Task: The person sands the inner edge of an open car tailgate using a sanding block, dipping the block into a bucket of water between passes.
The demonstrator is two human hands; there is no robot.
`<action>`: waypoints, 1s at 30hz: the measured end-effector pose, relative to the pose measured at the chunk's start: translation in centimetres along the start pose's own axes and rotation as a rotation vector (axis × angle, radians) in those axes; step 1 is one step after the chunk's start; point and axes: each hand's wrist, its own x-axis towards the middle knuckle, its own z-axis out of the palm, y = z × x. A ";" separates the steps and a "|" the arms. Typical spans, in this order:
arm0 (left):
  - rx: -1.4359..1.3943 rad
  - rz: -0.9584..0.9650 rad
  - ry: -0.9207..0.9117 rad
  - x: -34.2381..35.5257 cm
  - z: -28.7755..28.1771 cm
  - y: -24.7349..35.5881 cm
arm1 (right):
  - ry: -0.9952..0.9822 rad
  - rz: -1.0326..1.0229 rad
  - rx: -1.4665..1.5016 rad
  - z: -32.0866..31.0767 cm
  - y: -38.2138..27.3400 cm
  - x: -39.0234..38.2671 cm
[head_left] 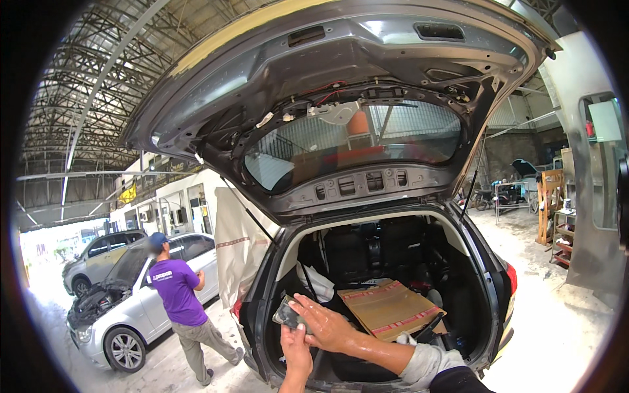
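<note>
A small dark grey block, rectangular and smudged like a sanding block, is between my hands in front of the open car boot. My left hand grips it from below, thumb pointing up, with its other fingers mostly hidden. Across the block's right side lies my right hand, its fingers stretched out flat and touching it. Pale wet smears show on the right hand and forearm. Overhead stands the raised tailgate, its inner trim off and bare dark metal showing, with a yellowish strip along its edge.
Inside the boot lie flattened brown cardboard and a white bag. Tan masking paper hangs along the car's left side. A person in a purple shirt stands left, beside a silver car. A shelf rack stands right.
</note>
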 end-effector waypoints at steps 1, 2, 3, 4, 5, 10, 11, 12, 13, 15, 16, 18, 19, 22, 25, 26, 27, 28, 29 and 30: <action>0.012 0.017 0.067 0.0 0.0 0.0 | -0.003 0.009 0.004 0.6 -0.5 0.0; 0.024 0.033 0.133 0.1 0.1 -0.3 | -0.006 0.019 0.006 1.2 -0.9 -0.3; 0.035 0.054 0.202 0.1 0.2 -0.4 | -0.022 0.025 0.002 1.9 -0.9 -0.8; 0.061 0.053 0.220 0.1 0.3 -0.5 | 0.001 0.056 0.009 2.5 -1.0 -1.3; 0.086 0.053 0.236 -0.1 0.1 -0.7 | 0.024 0.087 0.016 3.2 -1.0 -1.7; 0.036 0.063 0.310 0.4 -2.0 -2.6 | -0.091 0.477 0.089 3.7 -1.9 -4.0; -0.022 0.051 0.277 0.6 -1.9 -2.3 | -0.101 0.453 0.042 4.2 -1.8 -4.4; -0.017 0.036 0.316 1.0 -2.1 -2.9 | -0.110 0.429 -0.005 5.0 -1.5 -4.9; -0.008 0.021 0.359 1.5 -2.4 -3.7 | -0.120 0.406 -0.047 5.9 -1.3 -5.4; 0.003 0.008 0.412 2.1 -2.3 -4.7 | -0.056 0.306 -0.306 7.3 -1.0 -6.1; 0.085 0.016 0.417 2.5 -2.0 -4.9 | -0.023 0.252 -0.437 7.8 -0.7 -6.2; 0.253 0.035 0.427 3.2 -1.5 -5.3 | -0.008 0.229 -0.374 8.1 -0.7 -6.3; 0.155 0.019 0.433 3.9 -1.1 -4.4 | 0.005 0.220 -0.346 7.8 -0.6 -6.2; 0.743 0.374 0.237 6.6 0.6 0.1 | 0.122 0.176 -0.123 6.1 -0.4 -5.8; 0.964 0.747 0.219 11.9 4.4 8.5 | 0.035 0.132 -0.116 2.8 0.4 -8.6; 0.969 0.791 0.160 13.6 6.6 12.5 | -0.015 0.138 -0.114 1.8 1.2 -10.2; 1.094 1.111 0.131 16.6 8.2 15.8 | -0.059 0.235 -0.097 1.3 2.3 -12.7; 1.108 1.328 0.091 18.8 11.1 19.2 | -0.104 0.333 -0.080 1.1 3.3 -15.3; 1.119 1.554 0.048 20.9 15.2 22.7 | -0.192 0.454 -0.076 0.4 3.7 -16.6; 1.164 1.675 0.053 21.6 18.6 26.1 | -0.293 0.553 -0.060 -0.5 3.5 -18.0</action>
